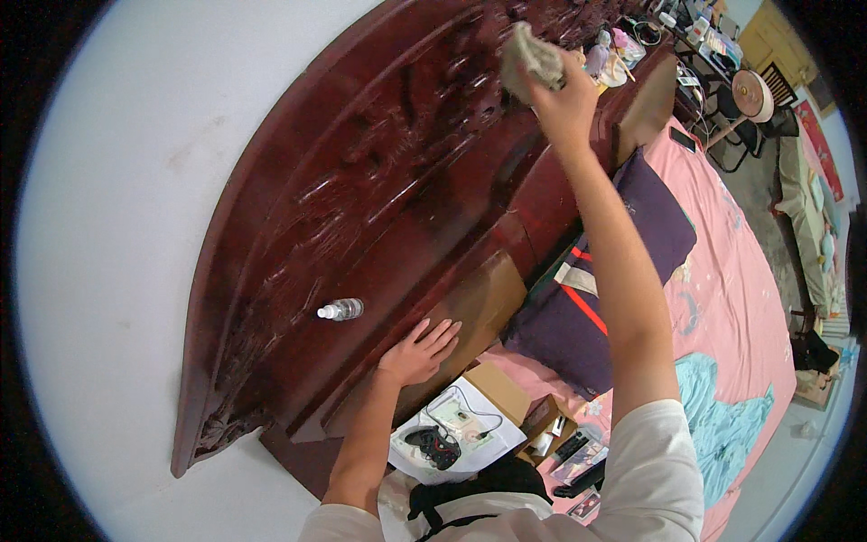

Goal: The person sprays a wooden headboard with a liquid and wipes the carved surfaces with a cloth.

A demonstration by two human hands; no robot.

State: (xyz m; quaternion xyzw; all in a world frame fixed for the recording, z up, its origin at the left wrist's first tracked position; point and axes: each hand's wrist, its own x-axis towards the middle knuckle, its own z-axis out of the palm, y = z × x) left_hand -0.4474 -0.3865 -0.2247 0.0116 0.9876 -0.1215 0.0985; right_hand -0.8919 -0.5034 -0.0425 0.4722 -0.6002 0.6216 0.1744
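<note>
A crumpled greyish cloth point(532, 57) is gripped in my right hand point(570, 101), which reaches far up along the carved dark red wooden headboard point(379, 169). Whether the cloth touches the carving cannot be told. My left hand point(418, 353) lies with spread fingers on a tan padded panel point(477, 305) low on the headboard, holding nothing. Up and to the left of that hand, a small clear spray bottle point(342, 309) with a white cap rests on the headboard's wooden ledge.
Below my left hand, a black game controller point(433, 447) with its cable sits on a white box. Purple cushions point(657, 210) lean by the pink bedsheet point(718, 271), where a phone point(682, 139) and turquoise fabric point(721, 427) lie. Beyond stands a round fan point(752, 95).
</note>
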